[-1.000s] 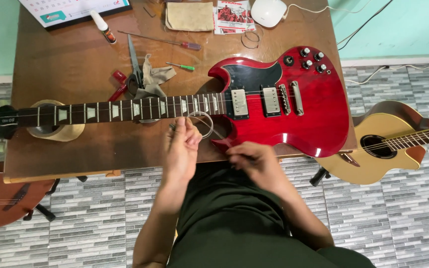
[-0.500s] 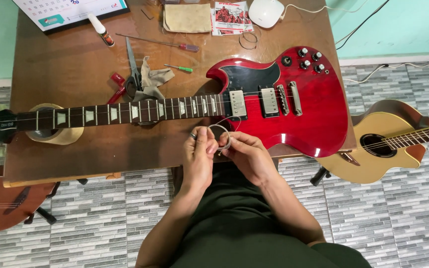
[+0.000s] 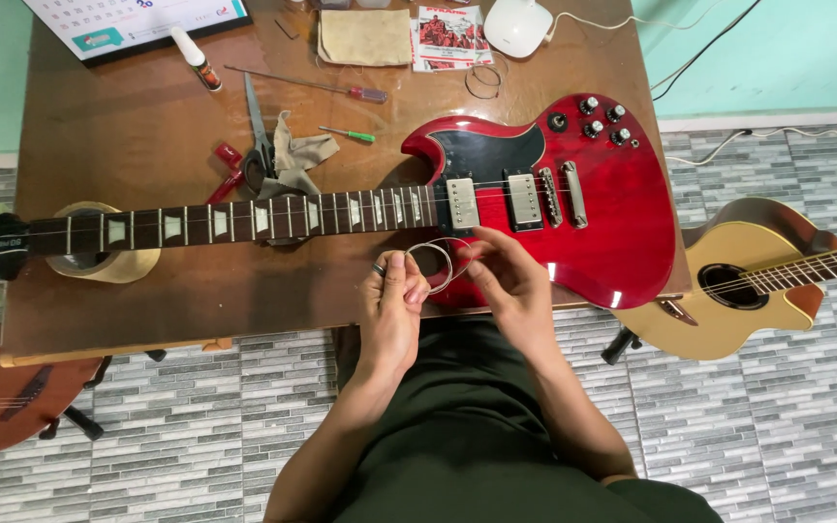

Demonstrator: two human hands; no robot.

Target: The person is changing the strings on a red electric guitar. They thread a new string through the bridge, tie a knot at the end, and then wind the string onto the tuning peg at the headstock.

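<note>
A coiled guitar string (image 3: 430, 263), one loop of thin wire, is pinched between both hands above the near edge of the bench (image 3: 128, 126), just in front of the red electric guitar (image 3: 593, 203). The left hand (image 3: 394, 300) grips the coil's left side with thumb and fingers closed; the right hand (image 3: 511, 281) pinches its right side, the two hands close together. The guitar lies flat across the brown wooden bench, neck to the left, resting on one roll of tape (image 3: 99, 261). Behind it: two screwdrivers (image 3: 341, 87), one pair of scissors (image 3: 259, 136), one crumpled cloth (image 3: 297, 155), one glue bottle (image 3: 196, 56). Two acoustic guitars (image 3: 738, 281) flank the bench on a grey tiled floor (image 3: 777, 436); the wall (image 3: 787, 48) is green.
</note>
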